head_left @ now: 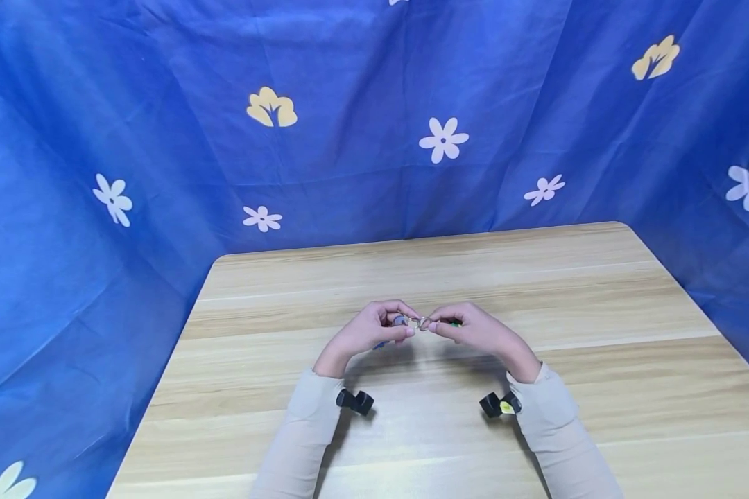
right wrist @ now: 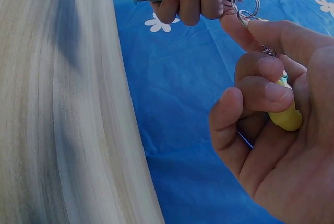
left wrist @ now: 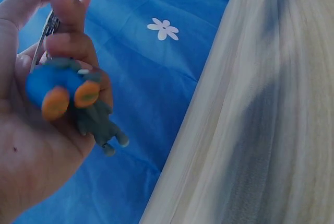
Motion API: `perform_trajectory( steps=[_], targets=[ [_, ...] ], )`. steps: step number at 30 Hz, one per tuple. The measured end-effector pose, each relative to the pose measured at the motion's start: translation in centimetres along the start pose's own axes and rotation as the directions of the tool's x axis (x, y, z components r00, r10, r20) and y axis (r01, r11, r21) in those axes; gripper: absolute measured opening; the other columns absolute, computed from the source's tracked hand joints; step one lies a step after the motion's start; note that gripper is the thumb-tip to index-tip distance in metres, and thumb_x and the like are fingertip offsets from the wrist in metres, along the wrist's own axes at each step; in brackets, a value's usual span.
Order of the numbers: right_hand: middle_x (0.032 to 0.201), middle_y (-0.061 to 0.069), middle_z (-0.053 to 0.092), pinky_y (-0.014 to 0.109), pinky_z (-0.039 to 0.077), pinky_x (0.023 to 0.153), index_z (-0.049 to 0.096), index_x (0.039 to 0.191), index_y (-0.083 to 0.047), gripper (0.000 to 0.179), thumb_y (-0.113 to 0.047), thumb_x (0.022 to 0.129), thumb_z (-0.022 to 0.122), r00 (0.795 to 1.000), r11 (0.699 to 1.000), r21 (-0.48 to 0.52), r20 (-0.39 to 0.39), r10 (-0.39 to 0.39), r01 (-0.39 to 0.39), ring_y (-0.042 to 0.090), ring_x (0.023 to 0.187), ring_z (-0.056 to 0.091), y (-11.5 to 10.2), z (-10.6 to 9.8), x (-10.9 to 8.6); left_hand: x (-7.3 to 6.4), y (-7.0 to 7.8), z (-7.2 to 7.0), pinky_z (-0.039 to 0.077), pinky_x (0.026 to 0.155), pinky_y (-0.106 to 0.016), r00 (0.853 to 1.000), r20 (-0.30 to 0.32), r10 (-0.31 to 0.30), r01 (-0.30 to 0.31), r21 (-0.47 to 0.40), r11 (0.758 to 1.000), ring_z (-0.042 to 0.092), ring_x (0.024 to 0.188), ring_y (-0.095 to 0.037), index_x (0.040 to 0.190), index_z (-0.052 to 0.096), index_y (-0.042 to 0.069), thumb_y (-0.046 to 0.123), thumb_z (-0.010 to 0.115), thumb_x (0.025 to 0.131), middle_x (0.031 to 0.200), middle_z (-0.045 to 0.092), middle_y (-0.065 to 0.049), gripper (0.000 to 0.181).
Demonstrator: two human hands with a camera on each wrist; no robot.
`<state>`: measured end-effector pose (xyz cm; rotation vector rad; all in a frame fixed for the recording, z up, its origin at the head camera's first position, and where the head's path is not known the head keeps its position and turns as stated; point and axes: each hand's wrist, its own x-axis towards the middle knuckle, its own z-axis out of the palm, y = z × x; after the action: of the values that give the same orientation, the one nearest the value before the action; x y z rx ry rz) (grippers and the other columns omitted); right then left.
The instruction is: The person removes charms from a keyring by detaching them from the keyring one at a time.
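In the head view my left hand (head_left: 369, 330) and right hand (head_left: 478, 331) meet above the table, pinching metal split rings (head_left: 423, 323) between thumbs and fingers. From the left hand hangs a keychain figure (left wrist: 83, 91), blue and grey with orange feet, on a metal clasp and chain against the palm. The right hand pinches a ring (right wrist: 255, 6) whose short chain leads to a yellow charm (right wrist: 288, 116), partly covered by its curled fingers. The rings touch or overlap at the fingertips; whether they are linked I cannot tell.
Below the hands lies a light wood-grain table (head_left: 424, 416). A blue cloth (head_left: 362, 180) with white and yellow flowers hangs behind it and along the sides. Black wrist-worn camera mounts (head_left: 354, 402) sit at both sleeve cuffs.
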<state>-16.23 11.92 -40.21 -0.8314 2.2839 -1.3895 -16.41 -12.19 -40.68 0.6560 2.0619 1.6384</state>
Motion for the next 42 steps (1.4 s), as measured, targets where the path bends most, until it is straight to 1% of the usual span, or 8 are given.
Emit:
perform_trajectory(
  steps=[3, 7, 12, 19, 24, 32, 36, 42],
  targets=[
    [0.106, 0.02, 0.067, 0.025, 0.047, 0.058, 0.071, 0.109, -0.01, 0.022, -0.022, 0.097, 0.057, 1.0, 1.0, 0.002, 0.001, 0.009, -0.009, 0.011, 0.071, 0.051, 0.02, 0.06, 0.02, -0.01, -0.02, 0.03, 0.037, 0.05, -0.021, 1.0, -0.006, 0.007, -0.007, -0.007, 1.0, 0.049, 0.057, -0.007, 0.11, 0.063, -0.001, 0.011, 0.069, 0.087, 0.066, 0.057, 0.008, 0.027],
    [0.108, 0.019, 0.068, 0.025, 0.048, 0.058, 0.071, 0.109, -0.011, 0.021, -0.021, 0.097, 0.057, 1.0, 1.0, 0.0, 0.007, 0.004, -0.004, 0.014, 0.072, 0.053, 0.12, 0.17, 0.08, -0.03, -0.05, 0.07, 0.038, 0.051, -0.025, 1.0, -0.012, 0.01, -0.01, -0.02, 1.0, 0.05, 0.056, -0.011, 0.107, 0.063, -0.002, 0.011, 0.069, 0.086, 0.064, 0.057, 0.007, 0.025],
    [0.109, 0.018, 0.068, 0.025, 0.048, 0.058, 0.071, 0.109, -0.01, 0.022, -0.021, 0.097, 0.057, 1.0, 1.0, -0.002, 0.013, -0.024, 0.024, 0.022, 0.074, 0.055, 0.1, 0.23, 0.07, 0.05, -0.02, 0.17, 0.036, 0.05, -0.022, 1.0, -0.022, -0.002, 0.001, -0.044, 0.999, 0.052, 0.054, -0.012, 0.102, 0.063, -0.003, 0.01, 0.071, 0.084, 0.062, 0.059, 0.007, 0.024],
    [0.108, 0.017, 0.068, 0.024, 0.047, 0.058, 0.071, 0.107, -0.011, 0.021, -0.021, 0.097, 0.056, 0.999, 0.999, -0.007, 0.021, -0.033, 0.034, 0.01, 0.07, 0.052, 0.26, 0.33, 0.16, 0.01, 0.04, 0.3, 0.035, 0.049, -0.019, 0.999, -0.045, -0.002, 0.001, -0.019, 1.0, 0.052, 0.053, -0.011, 0.099, 0.063, -0.004, 0.008, 0.071, 0.084, 0.061, 0.059, 0.008, 0.021],
    [0.107, 0.02, 0.067, 0.024, 0.047, 0.057, 0.071, 0.107, -0.009, 0.021, -0.02, 0.097, 0.056, 0.998, 0.998, 0.006, 0.018, -0.057, 0.057, 0.008, 0.07, 0.052, 0.25, 0.38, 0.16, 0.13, -0.07, 0.3, 0.033, 0.048, -0.019, 0.998, -0.064, -0.003, 0.003, -0.011, 1.0, 0.051, 0.052, -0.011, 0.095, 0.063, -0.002, 0.005, 0.071, 0.083, 0.061, 0.06, 0.008, 0.017],
    [0.107, 0.018, 0.068, 0.024, 0.047, 0.058, 0.071, 0.106, -0.011, 0.019, -0.019, 0.097, 0.056, 0.999, 1.0, -0.006, 0.022, -0.031, 0.031, 0.009, 0.071, 0.052, 0.16, 0.35, 0.17, 0.24, -0.01, 0.28, 0.04, 0.051, -0.023, 0.997, -0.078, 0.011, -0.013, -0.024, 1.0, 0.051, 0.052, -0.007, 0.091, 0.06, 0.0, 0.002, 0.07, 0.083, 0.063, 0.061, 0.009, 0.013],
    [0.106, 0.019, 0.067, 0.024, 0.047, 0.059, 0.071, 0.106, -0.01, 0.02, -0.019, 0.097, 0.056, 0.999, 0.999, -0.003, 0.021, -0.042, 0.042, 0.009, 0.072, 0.053, 0.07, 0.31, 0.14, 0.21, 0.02, 0.25, 0.041, 0.052, -0.025, 0.997, -0.083, 0.01, -0.013, -0.035, 0.999, 0.052, 0.053, -0.007, 0.094, 0.059, 0.0, 0.003, 0.071, 0.082, 0.064, 0.061, 0.007, 0.016],
    [0.109, 0.013, 0.069, 0.025, 0.049, 0.061, 0.071, 0.108, -0.008, 0.022, -0.02, 0.097, 0.057, 0.999, 0.999, -0.008, 0.008, -0.046, 0.046, 0.011, 0.077, 0.056, -0.09, 0.29, 0.11, 0.07, 0.16, 0.12, 0.039, 0.052, -0.026, 0.997, -0.079, 0.0, 0.0, -0.006, 1.0, 0.049, 0.054, -0.011, 0.105, 0.062, 0.001, 0.009, 0.072, 0.084, 0.062, 0.057, 0.005, 0.024]
  ],
)
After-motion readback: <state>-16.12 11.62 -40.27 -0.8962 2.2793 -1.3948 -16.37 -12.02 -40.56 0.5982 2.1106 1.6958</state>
